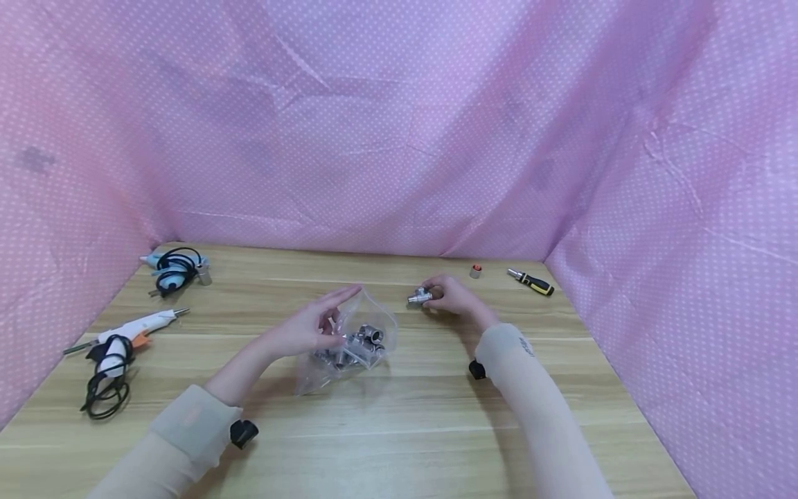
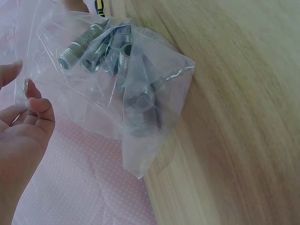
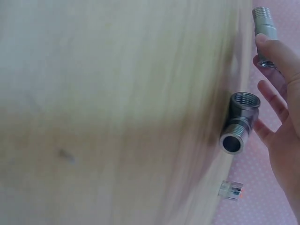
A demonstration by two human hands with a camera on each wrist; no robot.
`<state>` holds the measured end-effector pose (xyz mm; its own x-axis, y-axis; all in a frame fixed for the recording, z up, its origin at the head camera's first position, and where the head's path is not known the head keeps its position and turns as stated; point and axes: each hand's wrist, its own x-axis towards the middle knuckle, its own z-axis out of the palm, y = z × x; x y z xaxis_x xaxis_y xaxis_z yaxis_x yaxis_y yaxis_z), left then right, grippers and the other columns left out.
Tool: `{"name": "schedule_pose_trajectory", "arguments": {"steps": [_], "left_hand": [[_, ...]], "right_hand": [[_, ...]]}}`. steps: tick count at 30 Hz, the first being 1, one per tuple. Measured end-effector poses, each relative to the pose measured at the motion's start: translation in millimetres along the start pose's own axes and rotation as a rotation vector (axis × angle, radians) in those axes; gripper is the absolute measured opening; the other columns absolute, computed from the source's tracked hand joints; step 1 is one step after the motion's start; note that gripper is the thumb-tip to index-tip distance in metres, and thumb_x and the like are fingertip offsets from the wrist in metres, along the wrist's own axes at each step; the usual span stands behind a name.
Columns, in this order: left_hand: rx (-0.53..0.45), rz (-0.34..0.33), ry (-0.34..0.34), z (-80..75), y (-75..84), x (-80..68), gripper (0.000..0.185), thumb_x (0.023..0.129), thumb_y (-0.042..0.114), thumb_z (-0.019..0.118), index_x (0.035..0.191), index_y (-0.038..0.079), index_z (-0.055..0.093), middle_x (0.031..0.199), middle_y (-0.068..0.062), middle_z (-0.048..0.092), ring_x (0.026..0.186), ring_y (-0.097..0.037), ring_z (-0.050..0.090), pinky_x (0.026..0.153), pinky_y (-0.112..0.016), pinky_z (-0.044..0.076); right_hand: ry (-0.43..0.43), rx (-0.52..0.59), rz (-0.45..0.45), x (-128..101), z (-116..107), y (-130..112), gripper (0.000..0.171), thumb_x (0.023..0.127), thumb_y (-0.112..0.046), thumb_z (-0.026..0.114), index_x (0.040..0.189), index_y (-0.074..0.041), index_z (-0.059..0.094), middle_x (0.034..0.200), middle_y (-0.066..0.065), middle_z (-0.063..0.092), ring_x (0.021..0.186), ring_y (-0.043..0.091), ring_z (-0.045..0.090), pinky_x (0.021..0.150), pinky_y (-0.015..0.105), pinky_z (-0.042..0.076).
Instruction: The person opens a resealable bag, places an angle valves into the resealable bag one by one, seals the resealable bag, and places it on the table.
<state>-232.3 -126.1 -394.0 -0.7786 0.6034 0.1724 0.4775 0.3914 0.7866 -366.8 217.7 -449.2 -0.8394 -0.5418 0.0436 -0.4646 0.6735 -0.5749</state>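
Observation:
A clear plastic bag (image 1: 349, 339) with several threaded metal pipe fittings (image 2: 123, 56) inside stands half raised on the wooden table (image 1: 399, 430). My left hand (image 1: 312, 327) holds the bag at its open left edge; in the left wrist view its fingertips (image 2: 40, 104) pinch the plastic. To the right, my right hand (image 1: 454, 296) holds a metal elbow fitting (image 1: 420, 297) just above the table. In the right wrist view the elbow fitting (image 3: 240, 121) sits against the fingers (image 3: 272, 101), and a second threaded piece (image 3: 264, 26) is under another finger.
A small clear cap with a red end (image 1: 476, 270) and a yellow-and-black screwdriver (image 1: 531, 281) lie at the back right. A white glue gun (image 1: 134, 327) with a black cord (image 1: 102, 391) and a blue tool with a coiled cable (image 1: 173, 270) lie at left. Pink dotted cloth surrounds the table.

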Motion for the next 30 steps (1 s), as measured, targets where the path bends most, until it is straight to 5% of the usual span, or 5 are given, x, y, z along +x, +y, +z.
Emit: {"name": "schedule_pose_trajectory", "arguments": {"steps": [5, 18, 30], "left_hand": [[0.000, -0.003, -0.004, 0.2, -0.2, -0.3, 0.094, 0.073, 0.008, 0.074, 0.151, 0.017, 0.023, 0.145, -0.012, 0.034, 0.072, -0.016, 0.054, 0.062, -0.026, 0.051], [-0.020, -0.027, -0.009, -0.7, -0.7, -0.8, 0.094, 0.074, 0.008, 0.074, 0.151, 0.021, 0.022, 0.129, -0.012, 0.045, 0.073, -0.016, 0.054, 0.062, -0.027, 0.052], [-0.032, -0.020, -0.010, -2.4, -5.9, -1.6, 0.095, 0.073, 0.007, 0.075, 0.151, 0.019, 0.023, 0.144, -0.011, 0.034, 0.073, -0.016, 0.053, 0.062, -0.025, 0.051]], "right_hand": [[0.022, 0.044, 0.020, -11, -8, -8, 0.041, 0.080, -0.013, 0.074, 0.118, -0.005, 0.063, 0.121, 0.014, 0.059, 0.109, 0.029, 0.056, 0.092, 0.041, 0.049], [0.200, -0.022, -0.066, -45, -37, -48, 0.042, 0.080, -0.025, 0.075, 0.116, -0.007, 0.065, 0.109, 0.009, 0.067, 0.107, 0.027, 0.058, 0.099, 0.051, 0.041], [0.323, -0.042, -0.197, -73, -36, -99, 0.041, 0.079, -0.026, 0.076, 0.116, -0.010, 0.066, 0.101, 0.002, 0.066, 0.092, 0.024, 0.060, 0.084, 0.039, 0.048]]}}
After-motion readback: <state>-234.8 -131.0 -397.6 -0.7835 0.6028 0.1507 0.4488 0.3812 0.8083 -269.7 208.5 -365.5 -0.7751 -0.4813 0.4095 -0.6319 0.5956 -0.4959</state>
